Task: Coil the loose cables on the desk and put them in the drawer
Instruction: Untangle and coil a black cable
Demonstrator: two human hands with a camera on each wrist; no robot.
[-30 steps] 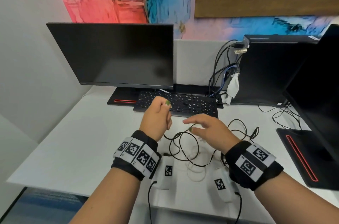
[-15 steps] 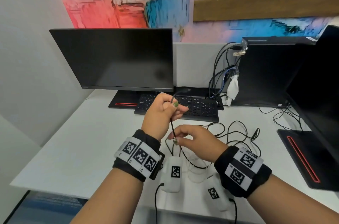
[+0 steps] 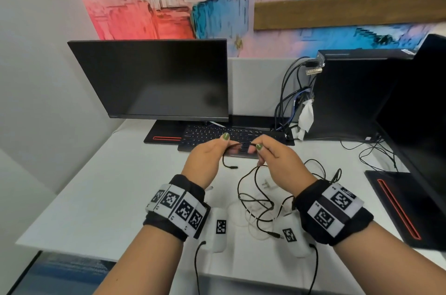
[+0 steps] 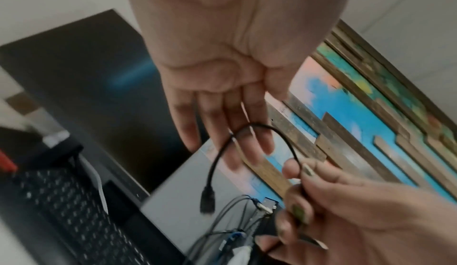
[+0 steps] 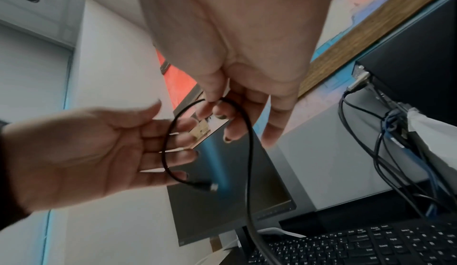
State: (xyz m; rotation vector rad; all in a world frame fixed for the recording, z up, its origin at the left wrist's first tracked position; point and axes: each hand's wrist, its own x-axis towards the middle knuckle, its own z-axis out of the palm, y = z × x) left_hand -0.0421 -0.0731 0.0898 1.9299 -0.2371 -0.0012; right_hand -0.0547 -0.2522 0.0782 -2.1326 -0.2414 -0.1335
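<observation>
A thin black cable [image 3: 241, 144] is stretched between both hands, raised in front of the keyboard. My left hand [image 3: 218, 147] holds it under the thumb, fingers nearly straight, and its plug end [image 3: 233, 167] dangles below. In the left wrist view the cable [image 4: 269, 130] arcs over the left fingers [image 4: 230, 138] to the plug [image 4: 207, 201]. My right hand [image 3: 259, 150] pinches the cable between thumb and forefinger [image 5: 215, 101]. From there it drops to a loose black tangle [image 3: 255, 198] on the desk. A white cable [image 3: 243, 218] lies under the tangle. No drawer is in view.
On the white desk [image 3: 96, 186] stand a keyboard [image 3: 205, 133] and a monitor [image 3: 156, 80] behind the hands. A computer tower [image 3: 350, 94] with plugged-in wires and a second monitor base [image 3: 398, 203] are at the right. More black wires [image 3: 376, 152] lie beside it.
The left hand lifted the cable's end off the desk and the right hand took hold of it. Both hands now sit side by side, the cable running level between them instead of hanging down.
</observation>
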